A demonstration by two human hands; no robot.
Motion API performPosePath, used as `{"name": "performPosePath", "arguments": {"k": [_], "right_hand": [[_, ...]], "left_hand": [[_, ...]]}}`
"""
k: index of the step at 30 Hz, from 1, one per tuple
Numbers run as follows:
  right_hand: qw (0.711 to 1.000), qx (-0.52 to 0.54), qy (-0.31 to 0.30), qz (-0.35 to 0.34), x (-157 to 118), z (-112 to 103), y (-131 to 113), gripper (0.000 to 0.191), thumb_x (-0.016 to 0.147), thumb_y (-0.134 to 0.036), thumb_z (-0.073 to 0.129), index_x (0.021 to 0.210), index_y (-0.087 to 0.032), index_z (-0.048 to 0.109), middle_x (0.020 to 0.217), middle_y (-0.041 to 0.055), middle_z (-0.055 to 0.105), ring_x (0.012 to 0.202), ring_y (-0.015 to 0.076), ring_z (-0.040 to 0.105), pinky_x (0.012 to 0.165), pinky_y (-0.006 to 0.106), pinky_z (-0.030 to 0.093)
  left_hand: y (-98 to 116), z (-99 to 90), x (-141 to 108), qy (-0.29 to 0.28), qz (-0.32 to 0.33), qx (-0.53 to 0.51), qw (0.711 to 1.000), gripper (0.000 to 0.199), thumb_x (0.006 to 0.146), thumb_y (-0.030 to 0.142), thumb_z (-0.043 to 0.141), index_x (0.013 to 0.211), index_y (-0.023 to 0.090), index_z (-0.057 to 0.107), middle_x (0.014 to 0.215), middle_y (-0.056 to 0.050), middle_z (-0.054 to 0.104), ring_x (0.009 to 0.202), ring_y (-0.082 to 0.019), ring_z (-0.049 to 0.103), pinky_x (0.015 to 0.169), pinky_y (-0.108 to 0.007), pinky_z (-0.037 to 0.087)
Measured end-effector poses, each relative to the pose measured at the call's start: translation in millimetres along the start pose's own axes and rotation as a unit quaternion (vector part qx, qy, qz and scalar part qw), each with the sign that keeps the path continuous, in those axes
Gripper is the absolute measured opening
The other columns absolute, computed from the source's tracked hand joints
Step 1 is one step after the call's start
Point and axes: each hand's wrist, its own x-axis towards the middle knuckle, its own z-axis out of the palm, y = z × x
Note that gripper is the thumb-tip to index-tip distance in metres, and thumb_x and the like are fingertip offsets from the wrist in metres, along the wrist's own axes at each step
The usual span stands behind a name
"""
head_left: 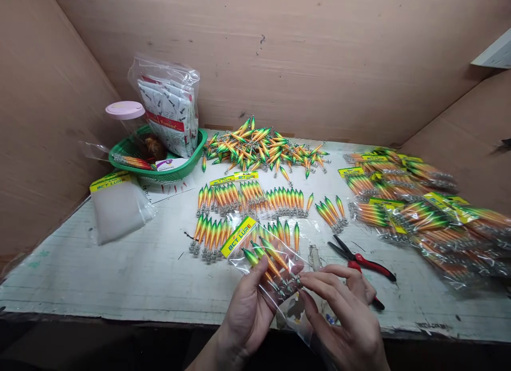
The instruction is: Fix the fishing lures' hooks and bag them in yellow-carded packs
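Note:
A clear plastic bag (238,238) with a yellow-green header lies tilted in my left hand (249,307), whose thumb presses on its front. Inside it, several green-and-orange fishing lures (268,262) lie side by side, hooks toward me. My right hand (343,304) pinches the bag near its lower right side, fingertips by the hooks of the rightmost lure. Whether the fingers also grip that lure, I cannot tell. Just beyond the bag, more lures (213,233) lie in rows on the table. A small group of lures (332,211) sits to the right.
Loose lures form a pile (255,145) at the back. Packed lure bags (423,216) are heaped on the right. Red-handled pliers (361,259) lie beside my right hand. At left stand a green basket (175,171) and a stack of unfilled bags (120,211). Cardboard walls (319,57) enclose the table.

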Motion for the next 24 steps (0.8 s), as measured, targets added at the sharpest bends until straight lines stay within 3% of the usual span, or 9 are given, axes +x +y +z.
{"name": "performPosePath", "arguments": {"k": [6,12,18,24], "right_hand": [[0.999,-0.028,0.003,-0.024,-4,-4,5,0.015,0.082,-0.01,0.063,0.094,-0.019,0.064,0.092,0.0049,0.074,0.088,0.0238,0.058,0.078,0.041,0.042],[0.999,-0.033,0.011,-0.029,-1,-4,5,0.011,0.082,-0.009,0.063,0.082,-0.021,0.063,0.097,0.0037,0.075,0.096,0.0284,0.054,0.081,0.045,0.035],[0.999,-0.02,0.04,0.004,-2,1,2,0.012,0.081,-0.012,0.066,0.086,-0.021,0.06,0.097,0.0039,0.075,0.099,0.029,0.054,0.083,0.045,0.033],[0.999,-0.004,0.052,0.011,-3,6,3,0.02,0.08,-0.003,0.063,0.088,-0.02,0.06,0.094,0.003,0.075,0.099,0.0276,0.054,0.082,0.045,0.034]], "left_hand": [[2,-1.7,1,-0.01,-0.006,-0.039,0.999,0.049,0.093,0.029,0.047,0.14,0.015,0.041,0.12,-0.016,0.066,0.108,-0.029,0.064,0.098,-0.048,0.046],[3,1.9,1,0.012,-0.019,-0.033,0.999,0.048,0.092,0.029,0.049,0.137,0.012,0.045,0.119,-0.017,0.066,0.108,-0.03,0.064,0.096,-0.047,0.048],[1,1.7,2,0.025,-0.002,-0.011,1.0,0.041,0.091,0.026,0.051,0.13,0.011,0.052,0.11,-0.015,0.07,0.103,-0.029,0.066,0.095,-0.046,0.05],[0,3.0,3,0.021,0.011,-0.009,1.0,0.041,0.09,0.022,0.053,0.129,0.01,0.053,0.111,-0.015,0.07,0.103,-0.027,0.067,0.096,-0.043,0.049]]}}
